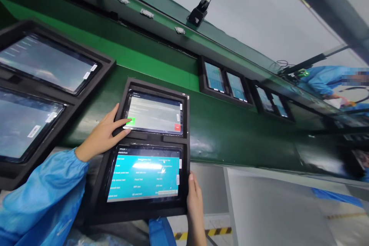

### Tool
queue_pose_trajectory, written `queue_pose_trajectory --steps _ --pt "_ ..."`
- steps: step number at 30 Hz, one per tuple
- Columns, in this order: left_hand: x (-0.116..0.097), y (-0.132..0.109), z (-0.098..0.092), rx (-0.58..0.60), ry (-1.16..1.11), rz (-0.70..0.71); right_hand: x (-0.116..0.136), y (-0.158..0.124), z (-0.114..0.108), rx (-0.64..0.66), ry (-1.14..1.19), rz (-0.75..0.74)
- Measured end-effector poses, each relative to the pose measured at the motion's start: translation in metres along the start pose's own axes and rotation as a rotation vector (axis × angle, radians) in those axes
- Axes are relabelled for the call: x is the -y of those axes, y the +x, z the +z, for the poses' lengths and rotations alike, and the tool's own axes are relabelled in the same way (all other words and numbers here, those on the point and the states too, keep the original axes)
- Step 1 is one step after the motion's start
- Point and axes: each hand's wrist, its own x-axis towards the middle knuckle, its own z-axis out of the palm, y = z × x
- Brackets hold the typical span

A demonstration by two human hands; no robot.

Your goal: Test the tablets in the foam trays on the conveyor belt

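In front of me a black foam tray [186, 150] holds two tablets, one above the other. The upper tablet [152, 109] shows a pale screen with a green button at its lower left and a red button at its lower right. My left hand [102, 134] reaches over the tray's left edge with fingers stretched out, a fingertip at the green button. On the lower tablet [141, 178] is a blue-green menu of test names. Along the tray's lower right side, my right hand [196, 203] grips the edge, its fingers partly hidden.
Another black tray [106, 73] with two dark-screened tablets lies close on the left. Farther along the green bench [219, 130] stand two more trays [249, 102] with lit tablets. A black device [198, 13] and small pale pieces rest on the shelf. A blue-sleeved person [323, 80] works at far right.
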Motion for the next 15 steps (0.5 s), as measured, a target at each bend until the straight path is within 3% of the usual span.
queue_pose_trajectory --steps 4,12,15 --pt "0.000 -0.009 -0.002 0.035 -0.049 -0.019 0.000 0.000 0.002 -0.012 0.022 0.003" --pt "-0.002 -0.098 0.009 0.181 0.016 -0.045 -0.002 0.000 0.003 -0.014 0.019 0.002" --pt "0.000 -0.115 0.013 0.215 0.108 -0.024 -0.003 0.002 0.003 -0.033 0.012 0.021"
